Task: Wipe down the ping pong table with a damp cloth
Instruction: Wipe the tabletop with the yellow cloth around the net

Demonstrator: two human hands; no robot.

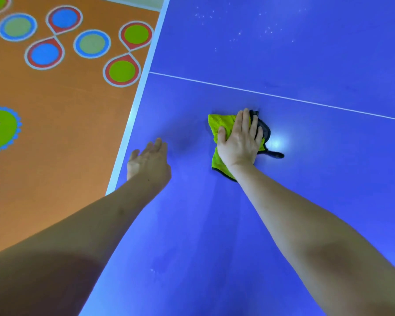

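One blue ping pong table [306, 53], filling the right and centre of the view, bordered along its left side by one white edge stripe [137, 106] and crossed by one thin white line [283, 96] running from that edge toward the right. Scattered pale specks [237, 34] on the far part of the surface, too small and too many to count; one bright glare spot [276, 142] just right of the cloth.

One orange floor [66, 133] to the left of the table, painted with round coloured markings: nine circles wholly or partly visible in the upper group, among them two figure-eight pairs, one pair with blue centres [55, 37], one with green centres [129, 52]. Two more scalloped markings at the left border, the larger one a green disc [0, 128], the lower one barely in view.

Two bare forearms reaching in from the bottom.

Two hands. Right hand [240, 142] laid flat on top of the cloth, fingers straight and close together, thumb spread to the left, pressing it onto the table. Left hand [148, 160] just inside the white edge stripe, fingers extended and slightly blurred, holding nothing; cannot tell whether touching the surface or just above it.

One cloth [221, 126], yellow-green with a dark trim and a dark grey side showing at the right, bunched under the right hand, near the white line and well apart from the left hand.
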